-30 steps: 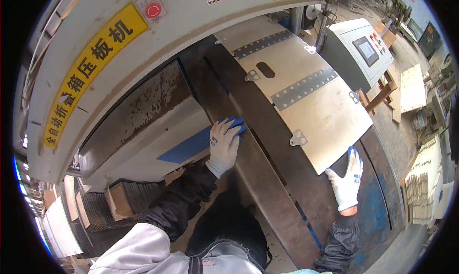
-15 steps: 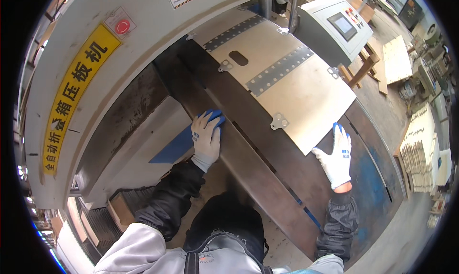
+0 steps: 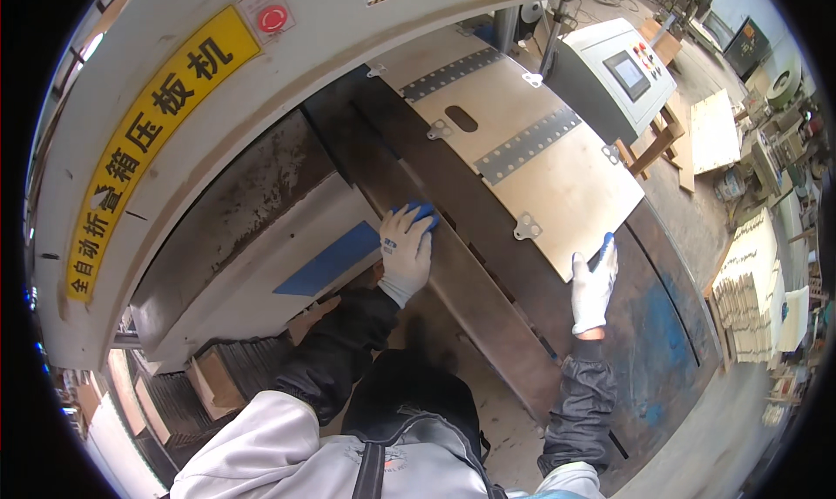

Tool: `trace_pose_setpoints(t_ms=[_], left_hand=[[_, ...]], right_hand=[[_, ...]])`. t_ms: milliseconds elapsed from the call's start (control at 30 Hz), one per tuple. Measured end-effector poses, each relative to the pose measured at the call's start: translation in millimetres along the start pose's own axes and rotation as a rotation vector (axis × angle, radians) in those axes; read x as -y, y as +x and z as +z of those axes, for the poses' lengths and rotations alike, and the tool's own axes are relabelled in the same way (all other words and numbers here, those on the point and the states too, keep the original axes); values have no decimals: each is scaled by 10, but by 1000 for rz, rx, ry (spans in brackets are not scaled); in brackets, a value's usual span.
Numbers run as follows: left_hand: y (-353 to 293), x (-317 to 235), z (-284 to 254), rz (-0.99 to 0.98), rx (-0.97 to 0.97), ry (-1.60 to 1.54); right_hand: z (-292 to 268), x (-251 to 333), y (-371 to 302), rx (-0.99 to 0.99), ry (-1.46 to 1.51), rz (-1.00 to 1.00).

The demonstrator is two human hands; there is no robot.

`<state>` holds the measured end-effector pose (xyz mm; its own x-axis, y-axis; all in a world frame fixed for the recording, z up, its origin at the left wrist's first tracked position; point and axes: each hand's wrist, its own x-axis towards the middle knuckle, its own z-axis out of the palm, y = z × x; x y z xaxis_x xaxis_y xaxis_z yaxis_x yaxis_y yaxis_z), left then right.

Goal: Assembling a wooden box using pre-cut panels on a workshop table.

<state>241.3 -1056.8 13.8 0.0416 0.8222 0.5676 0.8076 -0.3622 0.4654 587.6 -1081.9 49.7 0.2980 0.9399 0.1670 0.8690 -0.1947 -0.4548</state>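
A row of pale plywood panels (image 3: pixel 579 190), joined by perforated grey metal strips (image 3: pixel 529 144), lies flat on the dark steel bed (image 3: pixel 522 255) of a press. Small metal lugs (image 3: pixel 528 227) stick out along its sides, and an oval slot (image 3: pixel 461 118) is cut in the middle panel. At the near end, my right hand (image 3: pixel 594 288), in a white glove with blue fingertips, touches the panel's edge near the corner, thumb and fingers apart. My left hand (image 3: pixel 406 248), gloved alike, rests over the front edge of the steel bed with its fingers laid out; it holds nothing.
The press's white frame (image 3: pixel 331 37) arches over the far left, with a red emergency button (image 3: pixel 271 18). A control box (image 3: pixel 614 81) stands behind the panels. Dark-edged boards (image 3: pixel 231 373) are stacked below left; plywood sheets (image 3: pixel 751 286) are piled at right.
My view has shifted, so the press and panels appear displaced. My right hand's fingers have drawn closer to the panel's end edge. My left hand stays on the bed's front edge.
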Motion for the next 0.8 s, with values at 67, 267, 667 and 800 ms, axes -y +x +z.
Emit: trace_pose_setpoints(t_ms=[67, 267, 667, 800], left_hand=[[-33, 32, 7, 16, -22, -17], [-92, 45, 56, 12, -35, -47], [-116, 75, 48, 12, -35, -70], [-2, 119, -35, 44, -13, -88]], right_hand=[[110, 100, 70, -155, 1066, 199], [47, -147, 285, 45, 1681, 475], [112, 19, 323, 129, 1491, 314], [41, 126, 332, 121, 1526, 307]])
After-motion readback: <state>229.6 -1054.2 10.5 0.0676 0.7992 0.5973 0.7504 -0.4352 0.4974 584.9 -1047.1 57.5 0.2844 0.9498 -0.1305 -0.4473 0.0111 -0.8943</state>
